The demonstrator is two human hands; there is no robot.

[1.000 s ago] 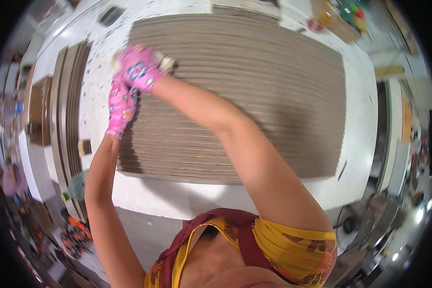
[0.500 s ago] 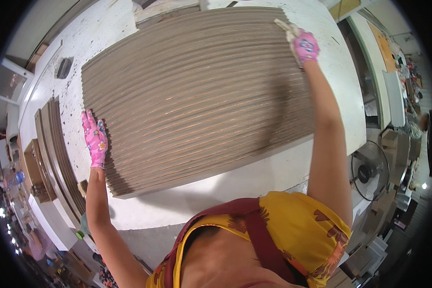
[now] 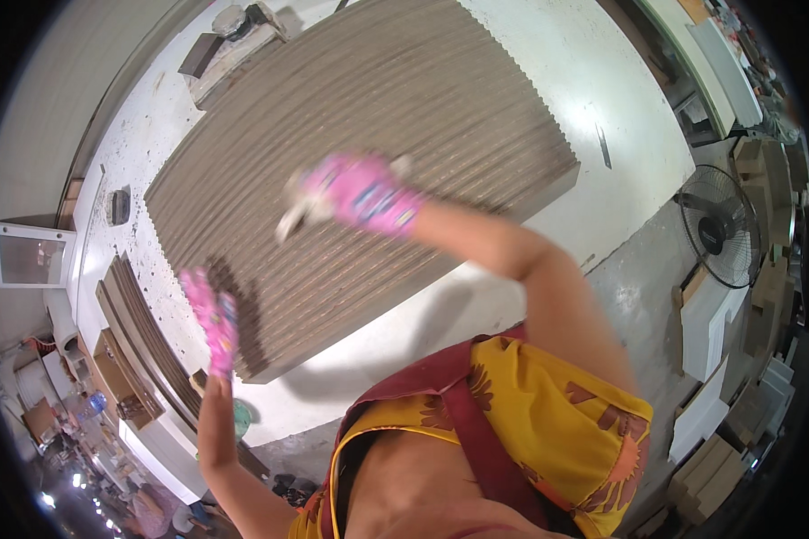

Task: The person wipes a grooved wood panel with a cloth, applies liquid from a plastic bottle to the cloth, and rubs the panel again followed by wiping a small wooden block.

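A broad grey-brown slab of narrow parallel ridges (image 3: pixel 404 99) lies slantwise on the white table (image 3: pixel 634 112); I cannot tell if it is one panel or many strips side by side. My right hand (image 3: pixel 360 193), in a pink patterned glove and blurred by motion, is closed on a cream cloth (image 3: pixel 292 220) over the middle of the ridges. At the slab's left edge, my left hand (image 3: pixel 211 319), gloved in the same pink, has its fingers stretched out along the ridge ends.
Behind the slab's far left corner sits a block-like stand (image 3: pixel 234 63) with small items. A dark roundish object (image 3: pixel 119 207) lies on the table's left part. Long brown strips (image 3: pixel 153 337) are stacked beyond my left hand. A black fan (image 3: pixel 717 229) stands on the right.
My right hand has swept the cloth from the slab's far right edge to its middle, leftward and nearer. The whole view has turned and shifted; my left hand remains at the left edge.
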